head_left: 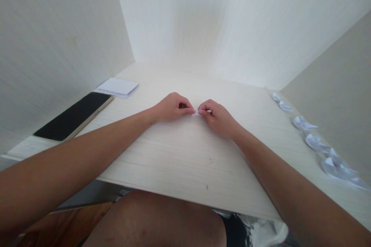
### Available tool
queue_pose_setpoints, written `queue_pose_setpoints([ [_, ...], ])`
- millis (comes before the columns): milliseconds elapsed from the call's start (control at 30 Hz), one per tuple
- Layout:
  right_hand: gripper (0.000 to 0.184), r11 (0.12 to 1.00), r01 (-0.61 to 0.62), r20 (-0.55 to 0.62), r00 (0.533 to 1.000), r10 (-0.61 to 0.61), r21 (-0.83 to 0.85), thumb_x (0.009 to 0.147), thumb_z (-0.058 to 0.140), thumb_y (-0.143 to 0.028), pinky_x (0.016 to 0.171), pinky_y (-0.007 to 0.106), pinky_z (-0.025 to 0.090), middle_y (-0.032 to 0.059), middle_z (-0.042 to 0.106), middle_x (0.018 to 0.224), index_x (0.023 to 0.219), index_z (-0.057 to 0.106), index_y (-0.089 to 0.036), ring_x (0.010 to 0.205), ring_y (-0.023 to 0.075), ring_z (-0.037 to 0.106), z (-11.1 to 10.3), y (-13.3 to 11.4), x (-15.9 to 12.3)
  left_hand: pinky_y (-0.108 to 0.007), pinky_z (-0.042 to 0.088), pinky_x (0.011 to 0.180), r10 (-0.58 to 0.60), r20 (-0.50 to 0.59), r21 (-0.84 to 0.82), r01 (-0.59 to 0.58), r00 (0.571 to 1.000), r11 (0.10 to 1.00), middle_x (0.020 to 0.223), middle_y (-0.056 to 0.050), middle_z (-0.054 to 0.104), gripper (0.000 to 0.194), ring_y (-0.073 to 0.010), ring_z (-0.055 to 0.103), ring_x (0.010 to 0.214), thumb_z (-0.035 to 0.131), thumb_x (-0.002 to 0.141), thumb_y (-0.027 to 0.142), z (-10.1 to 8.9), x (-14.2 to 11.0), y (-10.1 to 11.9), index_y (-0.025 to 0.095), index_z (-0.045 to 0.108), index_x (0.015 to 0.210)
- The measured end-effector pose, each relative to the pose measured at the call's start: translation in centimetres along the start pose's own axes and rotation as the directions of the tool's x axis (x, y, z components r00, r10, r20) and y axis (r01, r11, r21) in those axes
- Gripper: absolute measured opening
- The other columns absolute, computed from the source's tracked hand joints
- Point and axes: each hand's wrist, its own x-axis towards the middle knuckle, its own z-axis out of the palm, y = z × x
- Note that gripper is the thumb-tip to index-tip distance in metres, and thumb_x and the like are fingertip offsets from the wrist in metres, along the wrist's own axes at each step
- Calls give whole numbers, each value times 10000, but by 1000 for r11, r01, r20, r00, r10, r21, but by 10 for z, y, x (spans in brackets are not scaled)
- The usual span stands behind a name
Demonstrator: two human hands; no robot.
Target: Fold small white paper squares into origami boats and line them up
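Between my two hands is a small piece of white paper, only a sliver of which shows. My left hand pinches its left end with thumb and forefinger. On the other side, my right hand pinches the right end in the same way. The fingertips nearly meet just above the pale tabletop. Most of the paper's shape is hidden by my fingers.
A dark-screened phone lies at the left, with a small stack of white paper behind it. Several folded white paper pieces line the right side. Pale panels enclose the back and both sides.
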Motion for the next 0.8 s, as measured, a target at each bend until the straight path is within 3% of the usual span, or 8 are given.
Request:
queue_pose_setpoints([
  [133, 120, 999, -1, -5, 1000, 1, 32, 946, 580, -257, 819, 372, 473, 81, 699, 993, 896, 676, -204, 908, 228, 628, -1, -1, -3, -242, 395, 576, -16, -1, -19, 16, 1000, 1000, 698, -47, 765, 278, -132, 577, 611, 700, 813, 383, -1, 0, 2, 135, 826, 821],
  [533, 95, 996, 10, 50, 999, -14, 84, 865, 615, -169, 823, 358, 462, 55, 610, 964, 798, 658, -221, 867, 198, 576, -2, 0, 2, -233, 362, 553, -17, 31, -74, 20, 999, 997, 623, -14, 707, 200, -105, 510, 568, 716, 788, 312, 0, 1, 3, 135, 810, 774],
  [800, 138, 984, -59, 115, 993, 40, 170, 886, 603, -298, 708, 334, 433, 26, 624, 804, 795, 660, -211, 759, 190, 551, -11, -3, 0, -218, 383, 532, -34, 63, -165, 44, 997, 985, 617, -5, 691, 199, -99, 535, 560, 752, 775, 334, -2, -2, 10, 140, 795, 794],
])
